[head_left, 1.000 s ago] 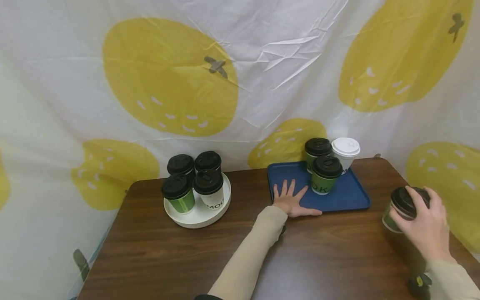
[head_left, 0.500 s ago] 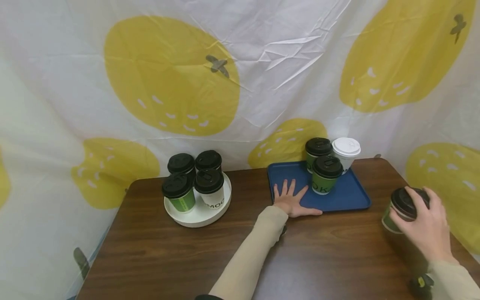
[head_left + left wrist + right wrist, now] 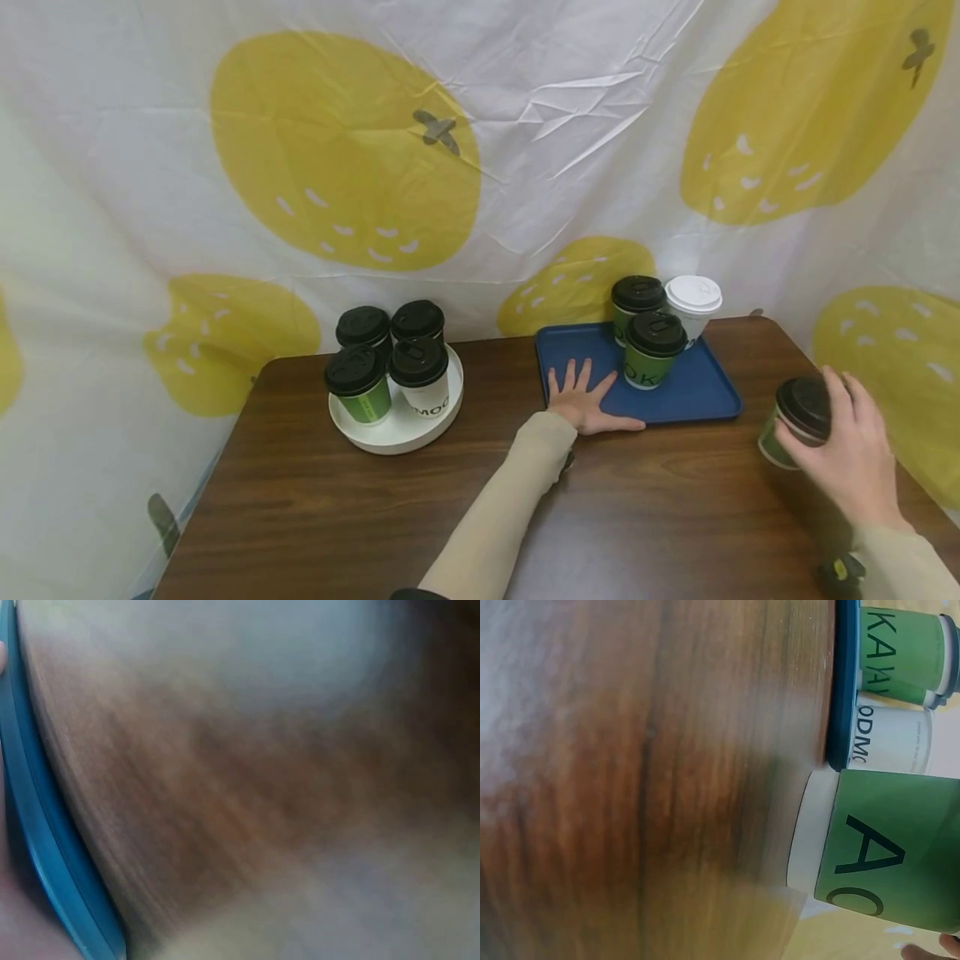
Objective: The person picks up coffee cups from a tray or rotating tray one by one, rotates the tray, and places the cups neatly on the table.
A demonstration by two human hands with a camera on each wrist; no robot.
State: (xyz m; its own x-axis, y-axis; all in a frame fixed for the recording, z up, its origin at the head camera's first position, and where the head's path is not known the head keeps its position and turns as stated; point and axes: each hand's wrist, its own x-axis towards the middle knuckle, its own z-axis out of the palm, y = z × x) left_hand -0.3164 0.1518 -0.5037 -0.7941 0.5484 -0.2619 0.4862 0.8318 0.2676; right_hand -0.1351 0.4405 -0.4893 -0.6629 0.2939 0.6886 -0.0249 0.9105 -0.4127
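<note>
Division of labour, left and right

I grasp a green paper cup with a black lid (image 3: pixel 793 421) in my right hand (image 3: pixel 851 446), thumb at its left front and fingers curved about the right of the lid. That high hold leaves the lower body uncovered, so the right wrist view shows its dark lettering and pale bottom band. It is to the right of the rectangular blue tray (image 3: pixel 675 402), apart from it; whether its base touches the brown wood-grain table (image 3: pixel 420 508) I cannot tell.

My left hand (image 3: pixel 581 408) grasps nothing: its straight fingers spread over the tray's near left corner, I judge to steady it. Bunched at the tray's middle and back, a front green cup with a black lid (image 3: pixel 654 354), a rear green cup with a black lid (image 3: pixel 633 300) and a white cup with a white lid (image 3: pixel 693 300) leave that corner bare for my palm.

Well to the left, a round white tray (image 3: pixel 397 446) bears four black-lidded cups (image 3: pixel 422 385) in two close rows, probably packed so to fit within its low rim.
</note>
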